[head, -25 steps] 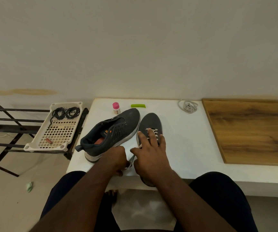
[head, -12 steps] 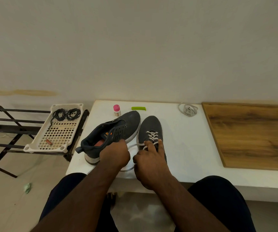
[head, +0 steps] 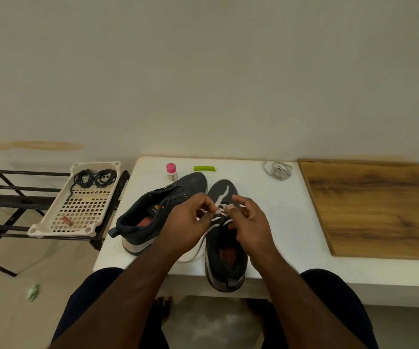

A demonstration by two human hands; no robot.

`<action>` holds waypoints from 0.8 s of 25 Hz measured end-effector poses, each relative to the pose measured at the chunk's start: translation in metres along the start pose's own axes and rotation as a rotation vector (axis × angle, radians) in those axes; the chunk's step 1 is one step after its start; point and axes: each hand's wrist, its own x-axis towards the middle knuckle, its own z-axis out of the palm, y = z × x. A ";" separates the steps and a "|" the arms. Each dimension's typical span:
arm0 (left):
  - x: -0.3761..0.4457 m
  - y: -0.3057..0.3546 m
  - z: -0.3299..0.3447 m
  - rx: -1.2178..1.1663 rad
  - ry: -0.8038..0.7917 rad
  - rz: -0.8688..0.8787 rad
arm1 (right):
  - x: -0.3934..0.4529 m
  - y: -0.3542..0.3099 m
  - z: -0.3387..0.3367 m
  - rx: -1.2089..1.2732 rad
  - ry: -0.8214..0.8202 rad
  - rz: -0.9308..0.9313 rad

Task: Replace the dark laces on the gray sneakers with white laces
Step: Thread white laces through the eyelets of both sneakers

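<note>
Pinching the white lace [head: 219,213] from both sides, your left hand [head: 187,222] and right hand [head: 250,222] meet over the eyelets of the right-hand sneaker [head: 224,238], fingers curled in around the lace. That sneaker stands upright on the white surface [head: 266,197], toe pointing away from you, heel hanging just over the near edge. A loose end of the lace lies up its toe and another length trails off its left side onto the surface.

You have two gray sneakers. The second sneaker [head: 158,212] sits just left of the first, tipped on its side, with no lace in its eyelets. An orange tag with small writing shows on its tongue; the writing is too small to read.

Beyond the sneakers' toes stand one small bottle with a pink cap [head: 171,171] and one green strip [head: 204,168]. Further right of the sneakers, near the wall, one coil of white lace [head: 278,170] lies. One wooden board [head: 379,207] lies well right of the sneakers.

Left of the sneakers, off the surface, one cream perforated tray [head: 77,200] rests on a black metal rack [head: 7,197]. Two coils of dark laces [head: 95,178] lie in its far end, and one small reddish object lies near its close end.
</note>
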 end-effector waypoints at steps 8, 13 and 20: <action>0.006 -0.007 -0.001 0.335 -0.033 -0.017 | 0.006 0.002 -0.008 0.182 0.122 -0.108; 0.008 0.006 -0.003 -0.132 0.064 -0.116 | 0.000 0.011 0.003 -0.295 0.065 -0.392; 0.000 0.019 -0.009 -0.419 -0.173 -0.134 | -0.009 0.009 0.012 -0.370 -0.091 -0.386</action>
